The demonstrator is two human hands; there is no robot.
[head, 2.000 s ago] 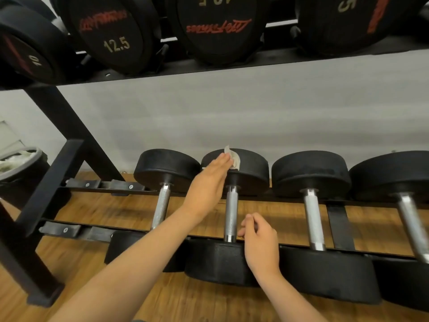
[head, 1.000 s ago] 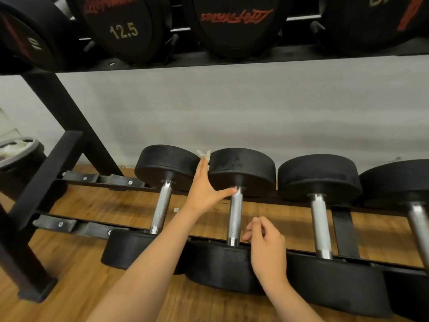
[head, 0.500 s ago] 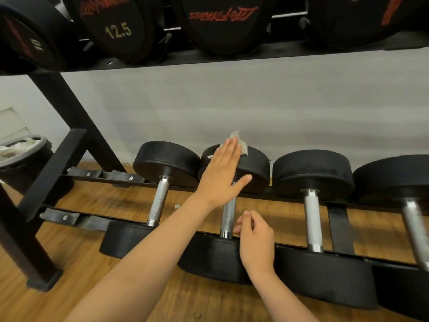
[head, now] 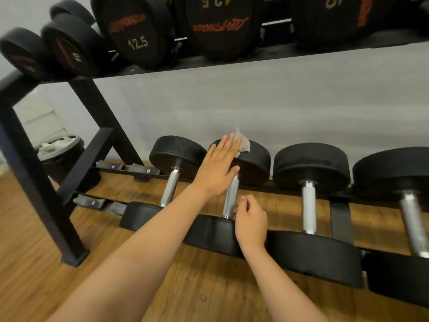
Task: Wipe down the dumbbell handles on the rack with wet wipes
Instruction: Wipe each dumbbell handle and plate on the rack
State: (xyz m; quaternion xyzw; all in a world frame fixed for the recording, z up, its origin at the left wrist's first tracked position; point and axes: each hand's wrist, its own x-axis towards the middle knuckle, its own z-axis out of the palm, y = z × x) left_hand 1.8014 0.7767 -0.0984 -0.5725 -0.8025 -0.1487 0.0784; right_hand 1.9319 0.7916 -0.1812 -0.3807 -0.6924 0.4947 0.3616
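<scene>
Since a second earlier, the left hand (head: 219, 169) had been carried from the gap beside the far head up onto that head of the black rubber-headed dumbbell (head: 255, 163), second from the left on the lower tier of the black steel rack (head: 86, 159). It was laid flat with the fingers straight, and a small crumpled white wet wipe (head: 243, 143) was pressed under the fingertips against the top of the far head, one corner left sticking up. The dumbbell's knurled steel handle (head: 230, 198) was left bare below the palm. The right hand (head: 251, 220) was held with curled fingers just beside the near end of that handle; whether anything was pinched could not be told. The wipe was judged limp, light and damp, likely to bunch and snag on the knurling, and best wrapped round the handle's middle. The dumbbell was judged heavy and stiff, possibly liable to roll.
</scene>
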